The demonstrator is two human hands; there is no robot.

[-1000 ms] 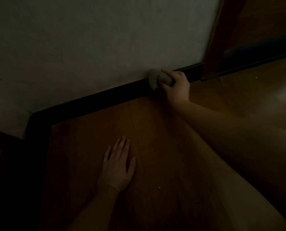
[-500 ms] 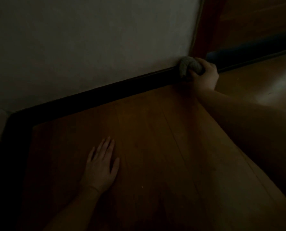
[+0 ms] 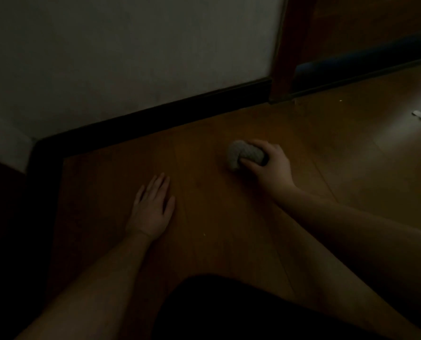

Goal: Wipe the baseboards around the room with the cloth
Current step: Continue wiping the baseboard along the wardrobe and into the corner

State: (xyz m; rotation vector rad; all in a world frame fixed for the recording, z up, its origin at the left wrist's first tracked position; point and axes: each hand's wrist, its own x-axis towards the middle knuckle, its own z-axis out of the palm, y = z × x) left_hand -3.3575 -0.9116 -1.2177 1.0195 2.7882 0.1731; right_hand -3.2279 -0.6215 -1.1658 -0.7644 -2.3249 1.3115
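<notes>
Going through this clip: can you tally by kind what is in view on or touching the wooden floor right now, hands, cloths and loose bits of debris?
Hands: 2, the left hand flat on the brown wooden floor, the right hand gripping the cloth.
Cloths: 1, a balled grey cloth.
Debris: 1 clear piece, a small white scrap at far right; fainter specks are too small to count.
Total: 4

Your right hand [image 3: 270,165] covers part of the balled cloth [image 3: 243,154]. Deep shadow swallows the baseboard [image 3: 155,116] at the left corner. A pale scrap [image 3: 418,114] on the floor [image 3: 229,217] is too small to identify. Both forearms run off the lower edge.
</notes>
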